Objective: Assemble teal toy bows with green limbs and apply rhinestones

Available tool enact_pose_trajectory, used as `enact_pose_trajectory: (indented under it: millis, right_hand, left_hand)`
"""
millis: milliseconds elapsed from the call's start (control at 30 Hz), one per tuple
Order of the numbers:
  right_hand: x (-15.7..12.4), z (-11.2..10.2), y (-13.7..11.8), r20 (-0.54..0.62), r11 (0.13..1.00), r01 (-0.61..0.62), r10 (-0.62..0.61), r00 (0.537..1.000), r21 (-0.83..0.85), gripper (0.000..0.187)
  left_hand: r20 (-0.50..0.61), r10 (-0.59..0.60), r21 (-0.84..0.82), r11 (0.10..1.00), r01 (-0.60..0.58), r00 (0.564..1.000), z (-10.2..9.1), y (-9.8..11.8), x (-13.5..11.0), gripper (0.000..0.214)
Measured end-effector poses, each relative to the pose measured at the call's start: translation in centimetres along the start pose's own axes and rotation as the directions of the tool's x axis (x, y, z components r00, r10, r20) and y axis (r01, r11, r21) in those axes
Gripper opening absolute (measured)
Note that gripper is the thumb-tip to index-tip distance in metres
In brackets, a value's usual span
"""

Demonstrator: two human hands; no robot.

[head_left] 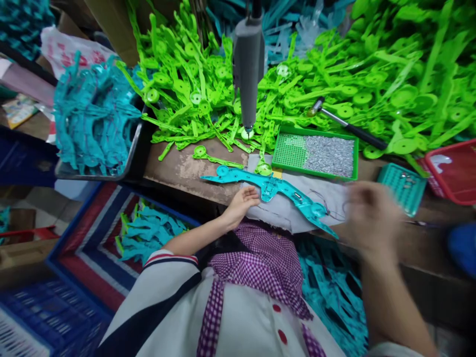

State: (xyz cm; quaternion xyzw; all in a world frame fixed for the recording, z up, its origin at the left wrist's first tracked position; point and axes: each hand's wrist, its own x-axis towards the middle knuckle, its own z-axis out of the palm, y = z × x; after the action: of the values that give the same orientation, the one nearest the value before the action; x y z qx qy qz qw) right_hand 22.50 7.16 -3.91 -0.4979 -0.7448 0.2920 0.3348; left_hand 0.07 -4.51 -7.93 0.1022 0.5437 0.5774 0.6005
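A long teal plastic part (273, 191) lies across a grey cloth (297, 208) at the front of the wooden bench. My left hand (241, 203) rests at the part's near edge, fingers curled, touching it from below. My right hand (368, 215) is blurred by motion just right of the part's tapered end; its fingers cannot be made out. A grey electric screwdriver (248, 64) hangs upright above the bench, its tip over a green part (247, 133).
A big heap of green parts (334, 74) fills the back. A green tray of small screws (316, 156) and a hammer (345, 124) lie behind the cloth. Teal parts fill a black bin (92, 119) at left; a red basket (453, 171) stands right.
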Motion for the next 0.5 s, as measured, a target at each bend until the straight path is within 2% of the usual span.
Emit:
enact_pose_trajectory:
  millis: [100, 200, 333, 433, 500]
  right_hand:
    - [-1.6, 3.3, 0.6, 0.027, 0.990, 0.138, -0.137, 0.990, -0.040, 0.035]
    - [-2.4, 4.6, 1.6, 0.039, 0.992, 0.122, -0.121, 0.992, -0.018, 0.032]
    - [-2.1, 4.2, 2.2, 0.191, 0.997, 0.067, -0.072, 0.979, 0.034, 0.031]
    - [-1.9, 3.3, 1.7, 0.251, 0.996, 0.061, -0.077, 0.965, 0.071, 0.032]
    - [-2.4, 2.6, 1.0, 0.242, 0.995, 0.084, -0.096, 0.966, 0.060, 0.033]
  left_hand:
    - [-0.024, -0.074, -0.133, 0.989, 0.070, 0.997, 1.0, 0.9, 0.2, 0.050]
    - [-0.007, -0.164, -0.206, 0.965, 0.159, 0.986, 1.5, 1.8, 0.9, 0.043]
    - [0.112, -0.161, -0.133, 0.975, 0.175, 0.981, 1.2, 1.9, 2.3, 0.025]
    - [0.169, -0.125, 0.000, 0.992, 0.127, 0.978, 1.0, 1.1, 2.9, 0.038]
    - [0.180, -0.067, 0.058, 0.997, 0.057, 0.981, 1.0, 0.4, 2.8, 0.045]
